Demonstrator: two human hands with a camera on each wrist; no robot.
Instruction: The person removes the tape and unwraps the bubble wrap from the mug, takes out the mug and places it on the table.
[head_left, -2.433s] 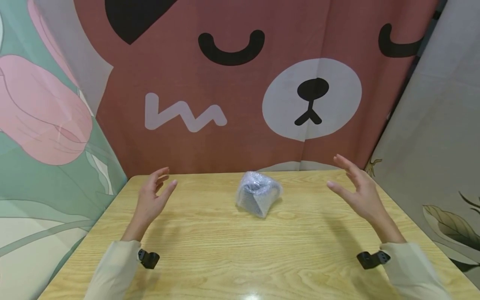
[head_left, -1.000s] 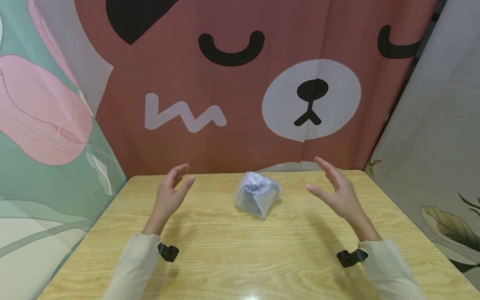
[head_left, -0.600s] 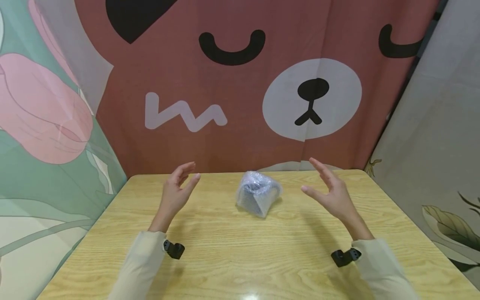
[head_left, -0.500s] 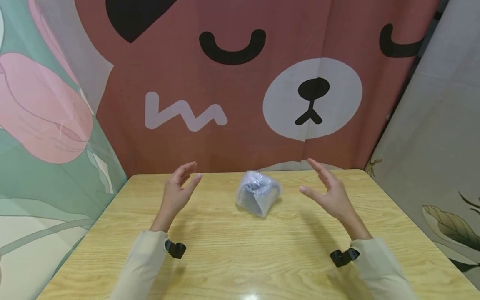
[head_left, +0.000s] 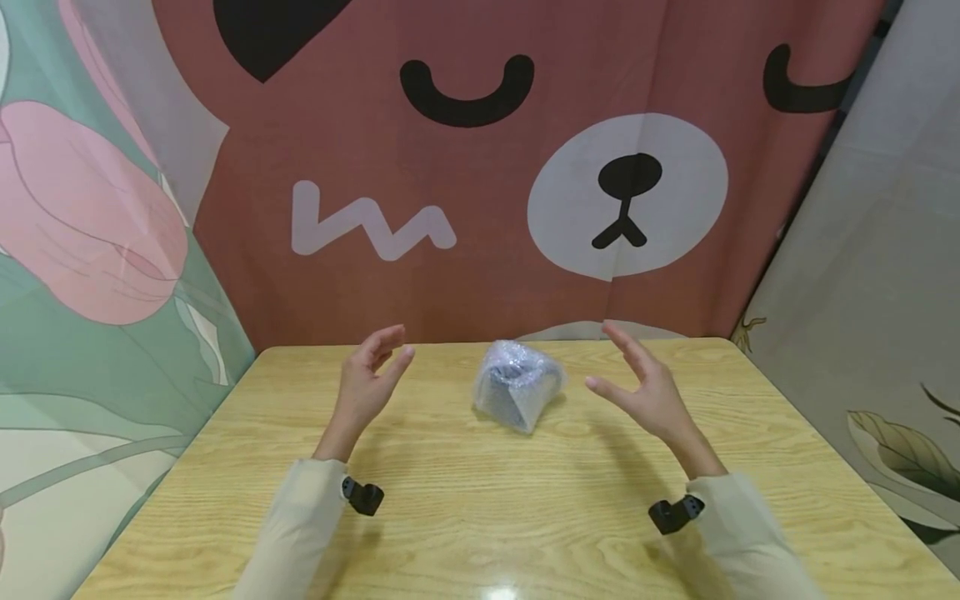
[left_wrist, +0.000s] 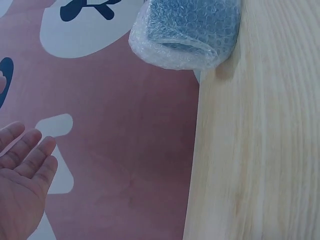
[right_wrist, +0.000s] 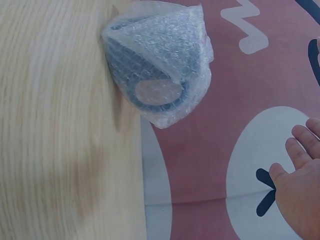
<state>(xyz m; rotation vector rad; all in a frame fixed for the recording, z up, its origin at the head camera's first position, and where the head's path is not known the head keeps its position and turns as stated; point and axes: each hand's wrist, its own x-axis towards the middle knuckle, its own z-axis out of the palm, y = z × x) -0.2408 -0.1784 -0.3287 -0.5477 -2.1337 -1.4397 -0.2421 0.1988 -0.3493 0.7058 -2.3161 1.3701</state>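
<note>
Crumpled translucent bubble-wrap bundle (head_left: pixel 517 387) on glossy yellowish wood-grain tabletop (head_left: pixel 480 517). Left hand (head_left: pixel 367 383), right hand (head_left: pixel 652 398) loosely spread, holding nothing, both nearer bundle than earlier.

In front of you, one bubble-wrapped bundle (head_left: pixel 517 387) sits on the wood-grain table (head_left: pixel 465 500), towards its far edge. The wrap is translucent, shiny and crumpled, with a pointed fold running down the side facing you; something dark bluish-grey shows through, too veiled to identify. The bundle lies between your left hand (head_left: pixel 366 385) and your right hand (head_left: pixel 651 393), touching neither.
</note>
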